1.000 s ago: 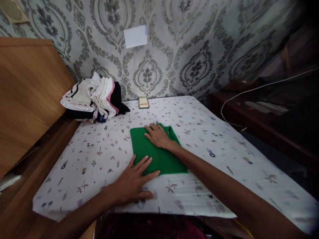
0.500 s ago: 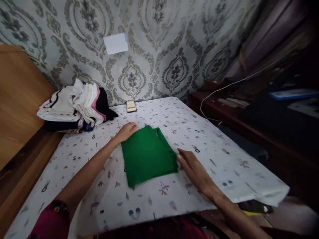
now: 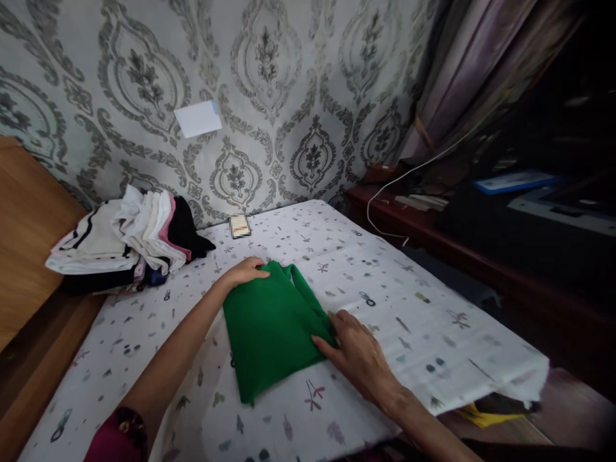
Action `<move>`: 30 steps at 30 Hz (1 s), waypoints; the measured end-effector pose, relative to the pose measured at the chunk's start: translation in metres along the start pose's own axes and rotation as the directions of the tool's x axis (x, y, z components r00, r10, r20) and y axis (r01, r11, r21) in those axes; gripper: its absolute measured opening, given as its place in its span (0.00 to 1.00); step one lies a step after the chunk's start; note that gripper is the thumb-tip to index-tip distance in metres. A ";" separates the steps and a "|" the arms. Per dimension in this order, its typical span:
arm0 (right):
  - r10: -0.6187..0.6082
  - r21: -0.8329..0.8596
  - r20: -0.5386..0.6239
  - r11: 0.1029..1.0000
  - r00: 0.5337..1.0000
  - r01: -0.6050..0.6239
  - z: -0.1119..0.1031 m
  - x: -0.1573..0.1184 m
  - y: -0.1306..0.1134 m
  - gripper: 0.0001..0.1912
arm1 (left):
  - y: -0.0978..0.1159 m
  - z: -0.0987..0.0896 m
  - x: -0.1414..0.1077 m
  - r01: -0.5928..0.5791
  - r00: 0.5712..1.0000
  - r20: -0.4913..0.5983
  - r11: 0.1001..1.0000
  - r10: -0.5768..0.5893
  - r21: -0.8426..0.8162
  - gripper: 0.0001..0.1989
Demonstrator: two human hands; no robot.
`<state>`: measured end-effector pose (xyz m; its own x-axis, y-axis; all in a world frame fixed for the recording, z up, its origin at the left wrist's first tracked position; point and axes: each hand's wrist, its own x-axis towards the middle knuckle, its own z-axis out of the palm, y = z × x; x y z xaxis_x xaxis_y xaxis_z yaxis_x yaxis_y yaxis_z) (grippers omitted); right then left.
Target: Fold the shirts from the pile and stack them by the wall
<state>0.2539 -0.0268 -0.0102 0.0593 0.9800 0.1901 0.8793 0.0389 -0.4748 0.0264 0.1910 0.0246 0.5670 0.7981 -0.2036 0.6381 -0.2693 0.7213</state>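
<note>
A folded green garment (image 3: 274, 333) lies flat on the patterned white bed sheet in front of me. My left hand (image 3: 248, 273) holds its far left corner, thumb on top and fingers along the far edge. At the near right corner, my right hand (image 3: 356, 350) has its thumb on the cloth and its fingers curled at the right edge; the fingertips are partly hidden. A narrow loop of the same green cloth stands slightly apart along the far right side.
A pile of folded clothes (image 3: 129, 234) sits at the left beside a wooden panel (image 3: 33, 224). A small cream box (image 3: 239, 226) rests near the wall. On the right stands a dark red table (image 3: 370, 199) with a white cable (image 3: 378, 192) hanging over its edge.
My right hand has come in from beside the garment and now grips its near right corner. My left thumb has moved onto the cloth. The view has shifted slightly.
</note>
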 end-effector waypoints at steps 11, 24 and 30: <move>0.131 0.708 0.073 0.691 0.989 -0.144 -0.022 0.073 0.035 0.12 | 0.010 -0.011 -0.013 0.036 0.994 -0.056 0.787 -0.090 -0.615 0.20; 0.344 0.516 -0.094 0.819 0.934 -0.249 -0.030 0.321 0.141 0.13 | 0.026 0.010 0.145 0.087 0.928 -0.136 0.555 -0.348 -0.827 0.24; 0.325 0.355 -0.173 0.901 0.930 -0.249 -0.033 0.407 0.162 0.27 | 0.027 0.004 0.221 -0.028 0.883 -0.294 0.584 -0.366 -0.812 0.22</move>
<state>0.4357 0.3717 0.0184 0.4226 0.8900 0.1709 0.6097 -0.1397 -0.7802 0.1711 0.3574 -0.0036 0.1141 0.9617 -0.2492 -0.0663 0.2576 0.9640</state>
